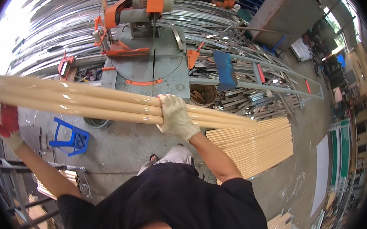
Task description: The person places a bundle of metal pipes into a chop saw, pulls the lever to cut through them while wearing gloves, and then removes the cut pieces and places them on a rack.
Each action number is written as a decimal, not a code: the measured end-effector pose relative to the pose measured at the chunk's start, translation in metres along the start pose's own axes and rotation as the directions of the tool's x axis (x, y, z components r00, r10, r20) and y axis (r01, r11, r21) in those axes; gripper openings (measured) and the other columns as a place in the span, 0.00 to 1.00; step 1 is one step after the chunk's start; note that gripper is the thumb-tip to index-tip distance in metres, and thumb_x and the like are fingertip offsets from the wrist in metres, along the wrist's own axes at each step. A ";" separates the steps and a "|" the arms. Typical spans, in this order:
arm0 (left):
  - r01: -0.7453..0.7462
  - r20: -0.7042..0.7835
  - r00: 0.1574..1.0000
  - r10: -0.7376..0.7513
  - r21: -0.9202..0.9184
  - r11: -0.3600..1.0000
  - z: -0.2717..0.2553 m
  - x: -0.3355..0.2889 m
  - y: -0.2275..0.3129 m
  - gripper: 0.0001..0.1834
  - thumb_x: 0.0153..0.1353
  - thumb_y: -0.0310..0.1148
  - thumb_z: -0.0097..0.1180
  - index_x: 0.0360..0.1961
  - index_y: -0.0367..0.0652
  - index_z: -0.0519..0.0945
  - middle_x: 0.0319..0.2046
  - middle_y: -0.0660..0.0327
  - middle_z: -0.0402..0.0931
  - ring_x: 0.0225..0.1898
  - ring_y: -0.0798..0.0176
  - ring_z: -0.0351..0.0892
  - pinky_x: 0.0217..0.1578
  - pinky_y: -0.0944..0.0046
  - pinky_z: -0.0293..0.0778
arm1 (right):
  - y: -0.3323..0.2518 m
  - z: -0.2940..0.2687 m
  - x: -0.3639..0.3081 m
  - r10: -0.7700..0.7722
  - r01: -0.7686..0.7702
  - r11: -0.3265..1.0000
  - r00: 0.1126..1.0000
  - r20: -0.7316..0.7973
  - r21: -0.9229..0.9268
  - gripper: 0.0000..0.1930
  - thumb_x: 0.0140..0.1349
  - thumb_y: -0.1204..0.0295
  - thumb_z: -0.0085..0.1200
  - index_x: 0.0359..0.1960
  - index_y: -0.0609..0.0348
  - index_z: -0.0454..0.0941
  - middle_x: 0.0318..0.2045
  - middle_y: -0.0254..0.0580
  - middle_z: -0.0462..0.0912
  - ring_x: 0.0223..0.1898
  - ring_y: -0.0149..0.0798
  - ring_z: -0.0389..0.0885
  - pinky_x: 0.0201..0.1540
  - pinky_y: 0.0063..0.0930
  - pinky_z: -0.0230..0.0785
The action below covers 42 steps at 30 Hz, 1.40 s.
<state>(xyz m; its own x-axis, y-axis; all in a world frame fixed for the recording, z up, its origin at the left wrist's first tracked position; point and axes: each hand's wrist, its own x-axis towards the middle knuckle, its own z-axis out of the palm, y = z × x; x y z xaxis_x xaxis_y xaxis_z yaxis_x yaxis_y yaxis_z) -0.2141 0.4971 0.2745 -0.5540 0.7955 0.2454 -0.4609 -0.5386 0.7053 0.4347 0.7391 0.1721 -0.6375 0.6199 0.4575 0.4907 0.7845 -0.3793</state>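
A bundle of long, glossy cream-coloured tubes (85,100) stretches across the view from the far left to right of centre. My right hand (174,116), in a whitish knit glove, is wrapped over the bundle and closed on it. At the far left, my left hand (8,123) wears a glove with a red palm. Its fingers are spread, just under the tubes' left part; whether they touch the tubes I cannot tell. Beyond the bundle stands an orange and grey cutting saw (133,13) with a grey round-marked table (169,70).
A stack of cream tubes (258,146) lies on the floor to the right. A blue plastic stool (70,138) stands at left, near a dark metal rack (14,187). Past the saw, a grey frame (276,89) and piled metal profiles (47,39) take up the floor.
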 end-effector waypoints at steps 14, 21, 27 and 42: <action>0.189 -0.712 0.673 -0.202 -0.098 0.977 -0.247 0.059 -0.192 0.44 0.46 0.60 0.78 0.62 0.55 0.77 0.61 0.61 0.77 0.62 0.49 0.74 0.63 0.39 0.71 | 0.224 0.195 0.163 -0.154 0.236 0.963 0.878 0.452 -0.129 0.36 0.43 0.68 0.63 0.58 0.63 0.70 0.47 0.50 0.78 0.50 0.52 0.79 0.54 0.45 0.70; 0.213 -0.643 0.765 -0.035 0.201 0.956 -0.292 0.154 -0.273 0.44 0.63 0.62 0.48 0.74 0.48 0.62 0.74 0.53 0.59 0.73 0.38 0.58 0.71 0.31 0.60 | 0.265 0.249 0.219 -0.037 0.123 0.980 0.884 0.466 -0.154 0.37 0.41 0.72 0.61 0.60 0.62 0.69 0.52 0.54 0.76 0.57 0.56 0.75 0.62 0.47 0.66; 0.126 -0.663 0.725 -0.185 -0.136 0.983 -0.279 0.274 -0.370 0.42 0.51 0.56 0.77 0.64 0.52 0.74 0.57 0.59 0.79 0.59 0.50 0.78 0.64 0.42 0.72 | 0.276 0.292 0.247 0.180 -0.079 0.934 0.947 0.266 -0.350 0.40 0.42 0.71 0.66 0.63 0.56 0.68 0.59 0.51 0.72 0.65 0.56 0.67 0.72 0.52 0.55; 0.146 -0.742 0.502 -0.444 -0.434 0.889 -0.343 0.407 -0.542 0.37 0.49 0.44 0.81 0.58 0.44 0.78 0.53 0.56 0.81 0.54 0.46 0.80 0.54 0.37 0.79 | 0.225 0.437 0.298 0.858 -0.670 0.496 0.475 0.194 -0.552 0.44 0.66 0.58 0.56 0.79 0.61 0.49 0.78 0.60 0.51 0.78 0.66 0.49 0.76 0.50 0.54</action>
<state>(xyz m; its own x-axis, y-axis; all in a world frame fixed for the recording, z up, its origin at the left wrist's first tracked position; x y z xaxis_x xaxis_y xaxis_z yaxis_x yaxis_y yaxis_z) -0.4277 1.0175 -0.2356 -0.5876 0.4323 -0.6840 -0.7913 -0.4835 0.3742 0.0951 1.0927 -0.1285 0.0030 0.9644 -0.2644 0.9986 -0.0170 -0.0509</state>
